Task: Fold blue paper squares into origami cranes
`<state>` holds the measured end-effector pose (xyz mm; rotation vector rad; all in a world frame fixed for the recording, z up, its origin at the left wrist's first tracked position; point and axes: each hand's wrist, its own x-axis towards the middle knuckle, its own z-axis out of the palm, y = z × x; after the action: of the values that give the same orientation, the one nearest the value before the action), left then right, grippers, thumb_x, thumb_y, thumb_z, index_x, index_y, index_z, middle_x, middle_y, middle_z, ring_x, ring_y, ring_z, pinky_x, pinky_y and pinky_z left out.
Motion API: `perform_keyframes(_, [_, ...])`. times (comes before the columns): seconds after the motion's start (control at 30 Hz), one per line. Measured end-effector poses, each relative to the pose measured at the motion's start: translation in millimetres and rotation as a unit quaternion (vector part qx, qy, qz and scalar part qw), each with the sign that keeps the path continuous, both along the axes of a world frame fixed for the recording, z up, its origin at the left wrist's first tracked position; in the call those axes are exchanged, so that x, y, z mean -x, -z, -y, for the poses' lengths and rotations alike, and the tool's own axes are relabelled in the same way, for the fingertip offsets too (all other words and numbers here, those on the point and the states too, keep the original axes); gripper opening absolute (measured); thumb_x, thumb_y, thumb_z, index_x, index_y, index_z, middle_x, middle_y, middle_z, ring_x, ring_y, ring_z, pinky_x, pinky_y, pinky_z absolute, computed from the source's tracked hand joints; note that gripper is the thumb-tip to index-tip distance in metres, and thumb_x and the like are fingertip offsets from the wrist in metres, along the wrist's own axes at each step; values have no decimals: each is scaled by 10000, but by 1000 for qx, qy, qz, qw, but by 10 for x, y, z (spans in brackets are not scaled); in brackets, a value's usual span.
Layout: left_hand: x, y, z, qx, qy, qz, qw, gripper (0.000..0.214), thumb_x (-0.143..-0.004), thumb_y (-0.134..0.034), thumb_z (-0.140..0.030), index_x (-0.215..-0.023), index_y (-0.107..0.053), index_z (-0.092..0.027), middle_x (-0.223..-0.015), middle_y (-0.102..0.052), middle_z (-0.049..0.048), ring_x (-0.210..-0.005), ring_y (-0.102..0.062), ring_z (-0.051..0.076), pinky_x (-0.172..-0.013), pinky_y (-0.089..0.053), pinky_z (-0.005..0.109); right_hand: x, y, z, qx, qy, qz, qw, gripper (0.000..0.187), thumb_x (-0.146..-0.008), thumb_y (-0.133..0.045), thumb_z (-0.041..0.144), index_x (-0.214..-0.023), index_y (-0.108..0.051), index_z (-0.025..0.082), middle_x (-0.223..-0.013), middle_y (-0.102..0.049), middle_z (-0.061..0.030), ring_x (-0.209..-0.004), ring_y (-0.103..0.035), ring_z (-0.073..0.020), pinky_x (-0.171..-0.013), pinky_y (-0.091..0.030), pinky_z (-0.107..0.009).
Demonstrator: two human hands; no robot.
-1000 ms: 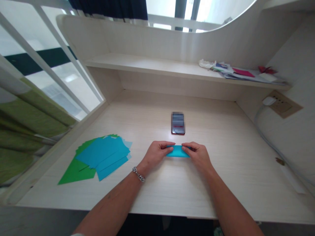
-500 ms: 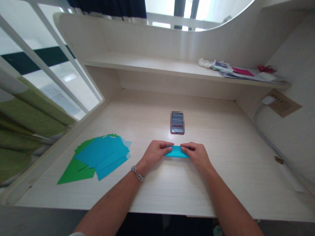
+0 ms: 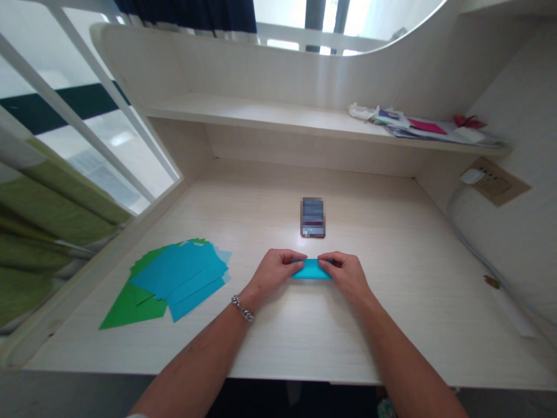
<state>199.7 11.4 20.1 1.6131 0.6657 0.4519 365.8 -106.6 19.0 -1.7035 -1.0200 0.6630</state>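
Left hand (image 3: 277,268) and right hand (image 3: 349,271) pinch the blue paper strip (image 3: 310,270) between thumb and fingers at its nine and three o'clock ends, at six o'clock from the phone (image 3: 313,217). It should prove very light, thin yet fairly crisp, easily creased or torn, so a gentle hold near both ends suits it best

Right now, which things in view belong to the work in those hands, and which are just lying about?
In the work:
blue paper strip, held between the left hand and right hand
probably the loose blue sheets, being of similar colour

Apparently just lying about:
green sheets, perhaps spare
phone, beyond the hands
papers on the shelf
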Motion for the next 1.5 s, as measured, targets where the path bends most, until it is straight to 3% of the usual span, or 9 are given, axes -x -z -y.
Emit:
perform_keyframes(0.27, [5, -90, 39, -84, 47, -37, 995, 275, -753, -631, -295, -968, -714, -145, -821, -719, 71, -727, -635, 186, -635, -474, 267, 37, -34, 21, -19, -32, 13, 999, 137, -728, -663, 269, -826, -729, 199, -788, -714, -43, -711, -628, -194, -639, -476, -295])
perform_keyframes(0.37, [13, -105, 60, -113, 57, -50, 991, 251, -784, -599, -343, -876, -731, -150, -824, -725, 68, -744, -637, 192, -658, -471, 272, 52, -32, 8, -31, -24, -21, 999, 241, -702, -698, 283, -924, -704, 191, -764, -698, -37, -664, -610, -175, -594, -468, -276])
perform_keyframes(0.47, [13, -110, 73, -118, 21, -49, 992, 265, -797, -587, -367, -852, -728, -149, -804, -723, 66, -718, -630, 187, -633, -465, 267, 46, -32, -14, -38, -1, -102, 994, 404, -662, -740, 334, -1024, -666, 171, -740, -692, -39, -653, -619, -178, -587, -484, -279])
perform_keyframes(0.57, [4, -118, 79, -110, -14, -33, 993, 271, -805, -581, -375, -852, -723, -149, -811, -718, 69, -715, -624, 183, -622, -463, 264, 26, -33, -29, -25, 28, -162, 986, 402, -646, -740, 407, -946, -680, 147, -744, -700, -59, -663, -637, -194, -590, -508, -299])
perform_keyframes(0.7, [-3, -110, 75, -70, -10, -16, 997, 259, -786, -600, -367, -825, -706, -133, -780, -701, 74, -685, -611, 175, -591, -457, 256, 7, -27, -26, -16, 40, -156, 987, 312, -666, -716, 410, -823, -703, 140, -729, -702, -60, -658, -631, -191, -589, -505, -296])
perform_keyframes(0.87, [-15, -87, 77, -36, 50, -47, 997, 230, -741, -637, -334, -829, -692, -129, -737, -689, 63, -645, -600, 165, -561, -435, 245, -8, -48, -15, -4, 8, -94, 995, 205, -686, -699, 326, -781, -717, 145, -678, -690, -40, -612, -600, -166, -565, -465, -269])
perform_keyframes(1.1, [-162, -185, 86, -80, 65, -71, 992, 317, -778, -575, -415, -734, -692, -124, -640, -621, 27, -566, -514, 134, -485, -346, 220, -68, -214, -72, 25, -43, -55, 997, 169, -699, -673, 295, -776, -733, 157, -665, -683, -36, -601, -589, -161, -562, -463, -268])
perform_keyframes(1.23, [-267, -169, 72, -42, 63, -42, 996, 308, -773, -593, -410, -735, -680, -118, -624, -585, 14, -548, -478, 118, -479, -326, 214, -148, -276, -144, 16, -35, -86, 996, 217, -679, -692, 296, -832, -733, 147, -705, -698, -51, -613, -603, -168, -568, -477, -274])
perform_keyframes(1.5, [-270, -95, 123, 62, 39, -5, 997, 269, -734, -667, -378, -714, -662, -111, -617, -558, 2, -538, -440, 100, -475, -315, 205, -105, -185, -157, -22, 1, -117, 993, 208, -681, -708, 298, -817, -739, 144, -747, -722, -72, -675, -643, -196, -629, -506, -301])
